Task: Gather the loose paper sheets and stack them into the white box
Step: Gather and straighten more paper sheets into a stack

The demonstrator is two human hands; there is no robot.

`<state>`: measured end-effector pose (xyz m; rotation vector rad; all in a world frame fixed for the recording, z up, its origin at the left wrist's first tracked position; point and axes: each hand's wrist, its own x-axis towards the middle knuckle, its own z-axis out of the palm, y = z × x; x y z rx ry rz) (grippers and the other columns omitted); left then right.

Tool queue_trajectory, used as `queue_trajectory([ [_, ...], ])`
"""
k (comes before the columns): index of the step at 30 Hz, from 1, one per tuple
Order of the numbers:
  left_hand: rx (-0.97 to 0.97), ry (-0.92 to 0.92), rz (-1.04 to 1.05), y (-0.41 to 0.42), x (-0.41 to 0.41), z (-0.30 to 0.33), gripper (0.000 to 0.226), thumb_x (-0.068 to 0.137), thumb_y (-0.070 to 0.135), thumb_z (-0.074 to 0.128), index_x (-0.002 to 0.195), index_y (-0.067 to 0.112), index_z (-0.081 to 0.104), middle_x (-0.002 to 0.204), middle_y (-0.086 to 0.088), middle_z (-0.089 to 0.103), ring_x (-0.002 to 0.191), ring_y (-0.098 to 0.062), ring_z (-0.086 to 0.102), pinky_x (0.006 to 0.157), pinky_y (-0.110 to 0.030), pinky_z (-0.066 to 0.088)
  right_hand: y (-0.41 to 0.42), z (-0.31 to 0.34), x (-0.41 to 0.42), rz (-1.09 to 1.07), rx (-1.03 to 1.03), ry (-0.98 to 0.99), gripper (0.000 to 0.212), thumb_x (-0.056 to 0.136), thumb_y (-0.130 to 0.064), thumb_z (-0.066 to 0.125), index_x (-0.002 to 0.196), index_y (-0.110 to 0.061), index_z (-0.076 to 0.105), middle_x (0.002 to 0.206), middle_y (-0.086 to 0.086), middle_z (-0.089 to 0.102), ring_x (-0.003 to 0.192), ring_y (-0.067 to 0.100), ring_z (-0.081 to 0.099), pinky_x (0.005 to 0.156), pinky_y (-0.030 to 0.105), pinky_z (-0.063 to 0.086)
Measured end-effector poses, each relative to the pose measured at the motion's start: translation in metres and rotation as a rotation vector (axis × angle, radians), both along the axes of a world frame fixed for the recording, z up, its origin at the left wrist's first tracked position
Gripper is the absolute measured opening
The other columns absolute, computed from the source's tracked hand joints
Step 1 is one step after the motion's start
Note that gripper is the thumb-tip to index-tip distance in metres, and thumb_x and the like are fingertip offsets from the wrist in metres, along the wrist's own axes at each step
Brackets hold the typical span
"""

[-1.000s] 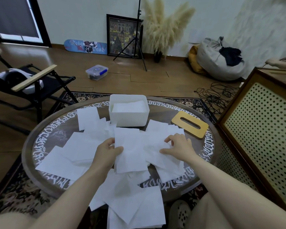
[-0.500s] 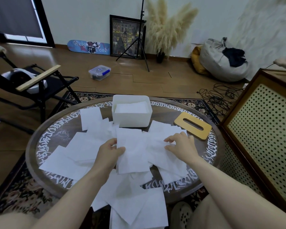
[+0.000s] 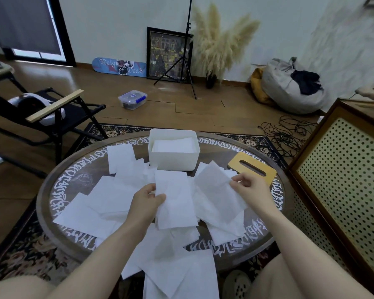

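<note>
My right hand (image 3: pixel 252 190) has just lifted a sheet (image 3: pixel 216 188) off the pile, pinched at its edge; a moment ago it lay flat on the papers. One more sheet is ready to join the stack. My left hand (image 3: pixel 146 201) grips another sheet (image 3: pixel 175 199) by its left edge. The box (image 3: pixel 173 157), partly filled, sits on the table (image 3: pixel 78 175) just beyond both hands, with loose sheets (image 3: pixel 108 199) all around.

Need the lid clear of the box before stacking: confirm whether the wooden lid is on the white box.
No, the wooden lid lies flat on the table to the right of the open white box.
</note>
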<state>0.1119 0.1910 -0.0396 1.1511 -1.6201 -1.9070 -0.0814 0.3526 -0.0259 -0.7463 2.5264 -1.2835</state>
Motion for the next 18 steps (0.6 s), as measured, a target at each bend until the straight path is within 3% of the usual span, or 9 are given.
queue_trajectory([
  [4,-0.019,0.005,0.014,0.001,-0.002,-0.001,0.021,0.096,0.007,0.048,0.099,0.025,0.058,0.099,-0.001,0.067,0.087,-0.022,0.064,0.072,-0.039,0.053,0.003,0.019,0.023,0.011,-0.294,-0.316,0.008,0.089,-0.008,0.064,0.082,-0.011,0.066,0.062,-0.002,0.067,0.06,0.009,0.061,0.056,0.018,0.045],
  [7,-0.025,0.007,0.009,0.001,-0.003,-0.004,0.021,0.097,0.01,0.047,0.11,0.021,0.06,0.102,-0.002,0.067,0.087,-0.022,0.065,0.066,-0.034,0.053,-0.002,0.021,0.037,0.014,-0.36,-0.444,0.007,0.089,-0.006,0.063,0.085,-0.011,0.064,0.069,0.001,0.066,0.048,-0.002,0.054,0.047,0.011,0.039],
  [10,0.002,0.025,-0.012,0.002,-0.003,-0.005,0.023,0.098,0.012,0.045,0.113,0.02,0.06,0.105,-0.002,0.068,0.086,-0.022,0.066,0.062,-0.031,0.053,-0.01,0.017,0.048,0.029,-0.356,-0.507,0.006,0.089,-0.007,0.063,0.087,-0.012,0.064,0.07,0.0,0.066,0.05,0.001,0.051,0.053,0.019,0.035],
  [12,0.044,0.056,-0.033,0.002,-0.003,-0.004,0.023,0.099,0.014,0.045,0.114,0.022,0.06,0.105,-0.002,0.068,0.082,-0.019,0.066,0.057,-0.028,0.051,-0.018,0.013,0.054,0.043,-0.361,-0.532,0.005,0.09,-0.006,0.063,0.087,-0.011,0.063,0.066,-0.001,0.065,0.049,0.002,0.05,0.049,0.015,0.037],
  [14,0.077,0.091,-0.063,0.003,-0.003,-0.003,0.022,0.1,0.015,0.046,0.112,0.023,0.061,0.098,0.0,0.071,0.073,-0.016,0.066,0.055,-0.026,0.05,-0.024,0.01,0.06,0.059,-0.35,-0.542,0.003,0.089,-0.006,0.063,0.089,-0.008,0.063,0.065,0.002,0.062,0.046,0.004,0.048,0.044,0.01,0.037],
  [18,0.107,0.137,-0.079,0.002,0.0,-0.003,0.016,0.097,0.016,0.053,0.108,0.022,0.063,0.062,0.009,0.066,0.045,-0.005,0.056,0.058,-0.026,0.048,-0.033,0.005,0.067,0.118,-0.241,-0.461,0.005,0.088,-0.009,0.066,0.085,-0.007,0.062,0.055,-0.003,0.062,0.045,0.003,0.05,0.047,0.009,0.041],
])
